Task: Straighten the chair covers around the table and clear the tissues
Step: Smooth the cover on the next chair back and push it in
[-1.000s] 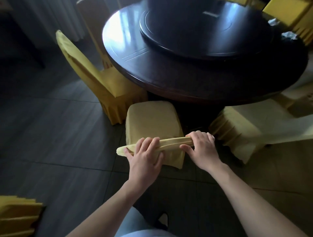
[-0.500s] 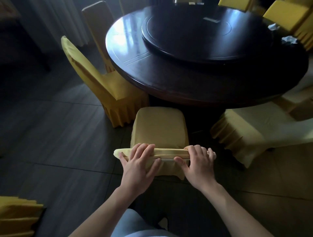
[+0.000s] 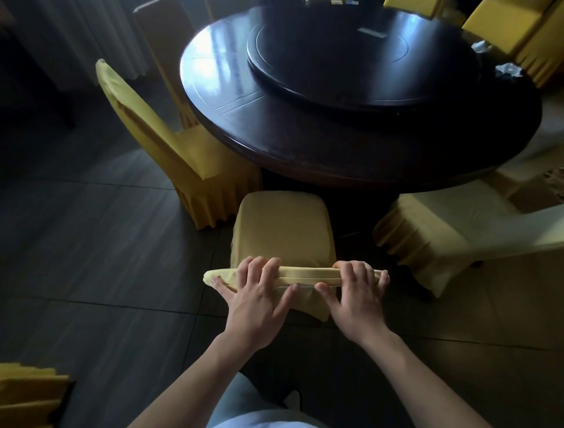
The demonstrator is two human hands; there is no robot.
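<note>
Dark round counter (image 3: 274, 134) carries crumpled tissues (image 3: 508, 69); yellow-covered chairs (image 3: 171, 143) ring it. Left hand (image 3: 256, 298) and right hand (image 3: 355, 293) grip the chair cover (image 3: 283, 232) top.

- No readable text, label, brand, number or sign anywhere in the head view.
- Small pale card on the turntable (image 3: 370, 32) too blurred and small to read.
- Items at the table's far edge (image 3: 332, 2) likewise illegible.
</note>
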